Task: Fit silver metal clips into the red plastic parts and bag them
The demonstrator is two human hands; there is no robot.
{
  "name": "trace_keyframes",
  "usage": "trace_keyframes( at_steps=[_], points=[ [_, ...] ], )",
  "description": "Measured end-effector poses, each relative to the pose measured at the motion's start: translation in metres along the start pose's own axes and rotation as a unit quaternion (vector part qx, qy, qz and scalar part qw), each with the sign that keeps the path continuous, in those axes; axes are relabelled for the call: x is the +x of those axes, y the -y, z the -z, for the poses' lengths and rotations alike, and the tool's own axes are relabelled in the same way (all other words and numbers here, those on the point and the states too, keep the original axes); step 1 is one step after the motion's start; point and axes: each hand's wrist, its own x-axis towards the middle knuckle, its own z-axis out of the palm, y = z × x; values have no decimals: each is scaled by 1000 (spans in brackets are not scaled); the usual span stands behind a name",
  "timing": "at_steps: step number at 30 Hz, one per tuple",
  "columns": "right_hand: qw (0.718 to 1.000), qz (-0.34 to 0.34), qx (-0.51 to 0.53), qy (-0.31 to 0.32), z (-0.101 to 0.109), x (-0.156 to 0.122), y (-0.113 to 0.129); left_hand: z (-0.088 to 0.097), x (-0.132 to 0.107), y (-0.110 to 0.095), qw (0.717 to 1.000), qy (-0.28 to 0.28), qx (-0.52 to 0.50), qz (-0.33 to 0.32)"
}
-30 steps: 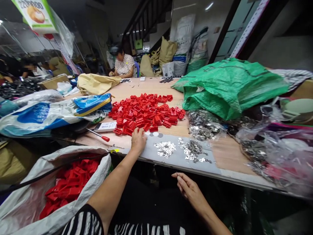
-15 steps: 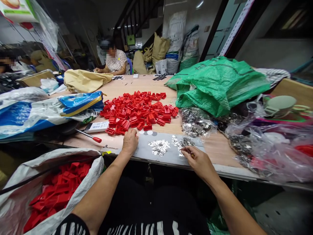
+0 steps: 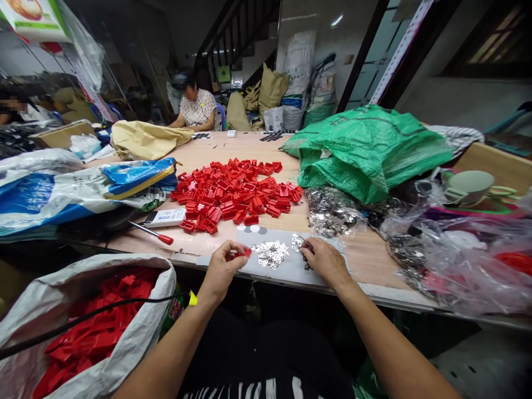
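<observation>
My left hand point(image 3: 221, 270) pinches a small red plastic piece point(image 3: 246, 252) over the near edge of the table, left of a pile of small silvery metal pieces point(image 3: 271, 254). My right hand point(image 3: 326, 260) is closed at a second, smaller cluster of metal pieces point(image 3: 296, 243). A thin dark thing shows at its fingertips; what it is I cannot make out. Both piles lie on a grey sheet point(image 3: 245, 268). Beyond them spreads a large heap of red plastic pieces point(image 3: 233, 191).
A sack of red pieces point(image 3: 164, 271) stands at lower left. A red-tipped metal rod point(image 3: 160, 236) lies beside a white box point(image 3: 166, 217). Green sacking point(image 3: 374, 147) and clear bags of metal pieces point(image 3: 332, 213) lie right. Across the table sits a person point(image 3: 199, 108).
My left hand has drawn back from the red heap towards me with a red piece in its fingers. My right hand has shifted slightly left and turned more palm-down over the small metal pieces.
</observation>
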Motion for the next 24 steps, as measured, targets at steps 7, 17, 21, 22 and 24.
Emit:
trace_keyframes(
  at_steps=[7, 17, 21, 22, 24],
  points=[
    [997, 71, 32, -13, -4, -20, 9, -7, -84, 20, 864, 230, -300, 334],
    [996, 79, 38, 0, 9, -34, -2, -9, -119, 42, 912, 339, 9, 232],
    [995, 100, 12, 19, 10, -33, 6, -5, -122, 47, 916, 345, 115, 169],
    [994, 102, 4, 26, 9, -33, 9, -4, -123, 49, 914, 348, 126, 168],
    [994, 103, -13, 35, 8, -32, 13, -1, -125, 51, 911, 343, 153, 167]
  ],
)
